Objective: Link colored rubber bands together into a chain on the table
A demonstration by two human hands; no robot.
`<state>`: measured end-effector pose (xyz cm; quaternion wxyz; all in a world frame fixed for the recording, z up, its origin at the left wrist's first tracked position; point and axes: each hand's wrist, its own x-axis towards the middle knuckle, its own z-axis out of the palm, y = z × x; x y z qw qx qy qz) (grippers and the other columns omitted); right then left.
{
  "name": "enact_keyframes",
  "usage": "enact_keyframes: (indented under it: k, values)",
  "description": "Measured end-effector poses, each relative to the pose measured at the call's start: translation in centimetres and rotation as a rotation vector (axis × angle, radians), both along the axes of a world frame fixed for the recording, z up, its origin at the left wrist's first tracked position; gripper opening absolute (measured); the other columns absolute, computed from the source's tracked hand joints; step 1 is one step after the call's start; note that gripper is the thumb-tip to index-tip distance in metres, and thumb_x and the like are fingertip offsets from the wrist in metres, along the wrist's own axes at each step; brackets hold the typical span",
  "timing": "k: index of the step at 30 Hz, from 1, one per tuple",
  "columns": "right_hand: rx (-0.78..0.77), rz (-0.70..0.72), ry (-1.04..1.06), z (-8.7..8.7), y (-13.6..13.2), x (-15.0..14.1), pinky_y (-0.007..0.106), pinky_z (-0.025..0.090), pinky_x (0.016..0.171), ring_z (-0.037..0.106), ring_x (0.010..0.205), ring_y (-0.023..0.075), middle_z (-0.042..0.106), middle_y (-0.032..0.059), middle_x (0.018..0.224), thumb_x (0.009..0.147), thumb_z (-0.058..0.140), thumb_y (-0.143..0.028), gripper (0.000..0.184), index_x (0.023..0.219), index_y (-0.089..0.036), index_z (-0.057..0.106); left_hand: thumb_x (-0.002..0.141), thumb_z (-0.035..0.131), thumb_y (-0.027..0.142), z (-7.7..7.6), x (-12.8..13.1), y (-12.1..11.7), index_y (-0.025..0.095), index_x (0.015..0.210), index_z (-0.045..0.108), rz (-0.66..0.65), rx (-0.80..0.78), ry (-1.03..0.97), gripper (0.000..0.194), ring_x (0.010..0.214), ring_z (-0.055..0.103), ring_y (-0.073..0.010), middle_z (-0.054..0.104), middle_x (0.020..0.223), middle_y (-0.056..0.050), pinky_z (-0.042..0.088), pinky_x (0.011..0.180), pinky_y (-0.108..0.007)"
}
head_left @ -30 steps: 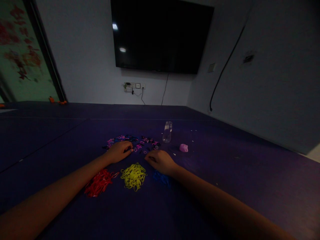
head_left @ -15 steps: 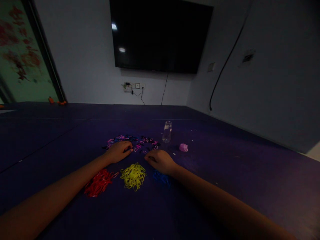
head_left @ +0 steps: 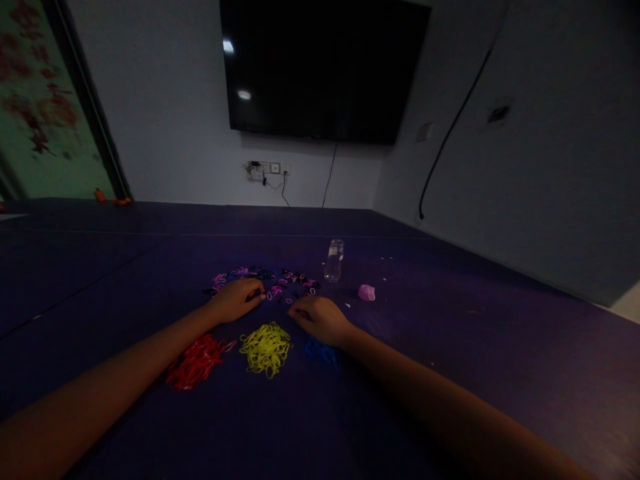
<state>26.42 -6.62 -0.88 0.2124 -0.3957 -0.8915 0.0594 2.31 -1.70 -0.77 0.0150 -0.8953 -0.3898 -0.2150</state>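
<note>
My left hand (head_left: 235, 301) rests at the near side of a scattered pile of pink, blue and black rubber bands (head_left: 275, 289). Its fingers are bent, with a gap between thumb and fingers and nothing seen in it. Across from it, my right hand (head_left: 323, 319) lies low on the purple surface (head_left: 450, 320), its fingers curled together. Whatever may be in them is hidden. Just under its wrist is a heap of blue rubber bands (head_left: 321, 353). Between my forearms sits a yellow rubber band heap (head_left: 266, 349), and a red rubber band heap (head_left: 197, 361) lies beside my left forearm.
A clear jar (head_left: 334, 261) stands upright beyond my right hand. To its right lies a small pink lump (head_left: 367, 293). White scraps dot the surface nearby. A large dark television (head_left: 325, 73) hangs on the far wall, above sockets (head_left: 270, 168) with cables.
The whole view has shifted slightly, so things appear a little higher. Both hands stay in nearly the same place, and the heaps look unchanged.
</note>
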Motion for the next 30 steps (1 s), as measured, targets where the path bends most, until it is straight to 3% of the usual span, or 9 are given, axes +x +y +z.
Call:
enact_keyframes:
  k: [19,30]
  values:
    - [-0.015,0.028,0.011,-0.11,0.2,0.03,0.024,0.039,0.068,0.062,0.08,0.0151,0.069,0.006,0.09,0.09,0.048,-0.024,0.021,0.09,-0.017,0.068,0.086,0.046,0.033,-0.01,-0.11,0.09,0.018,0.084,0.058,0.02,-0.02,0.006,0.019,0.065,0.05,-0.0145,0.054,0.069,0.0,0.034,0.059,-0.025]
    - [0.001,0.015,-0.01,0.1,0.03,-0.01,0.024,0.036,0.063,0.059,0.073,0.0134,0.068,0.0042,0.083,0.091,0.047,-0.024,0.022,0.089,-0.017,0.067,0.086,0.046,0.033,0.14,-0.04,0.06,0.018,0.083,0.057,0.015,-0.032,0.008,0.019,0.063,0.048,-0.0143,0.051,0.067,0.0,0.031,0.057,-0.025]
